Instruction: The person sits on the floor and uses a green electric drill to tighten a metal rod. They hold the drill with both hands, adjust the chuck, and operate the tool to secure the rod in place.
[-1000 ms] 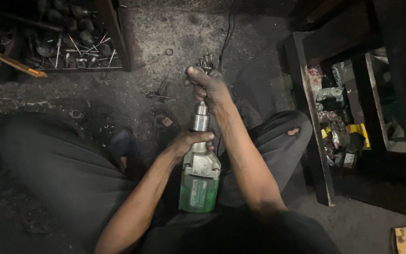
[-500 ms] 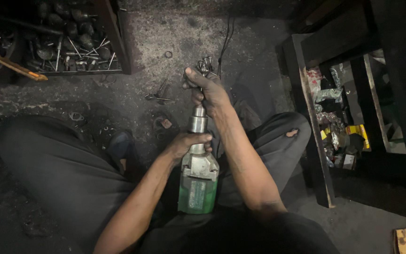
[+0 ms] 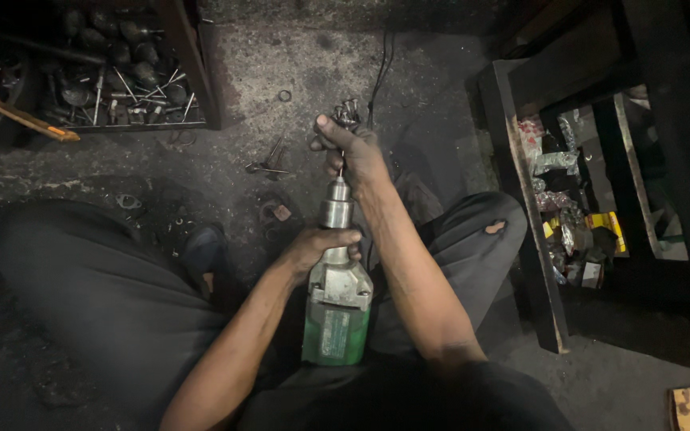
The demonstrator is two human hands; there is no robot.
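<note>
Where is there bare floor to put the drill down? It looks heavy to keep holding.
Bare floor lies ahead of the right hand, between the tray of metal parts and the dark shelf frame, beside the black cable. Closer in is crowded: pliers, small fittings and the left hand on the green drill between the knees.

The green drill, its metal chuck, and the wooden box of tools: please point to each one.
green drill (image 3: 335,331), head view, on its green body.
metal chuck (image 3: 335,209), head view, on its shiny barrel.
wooden box of tools (image 3: 193,64), head view, on its right wall.
</note>
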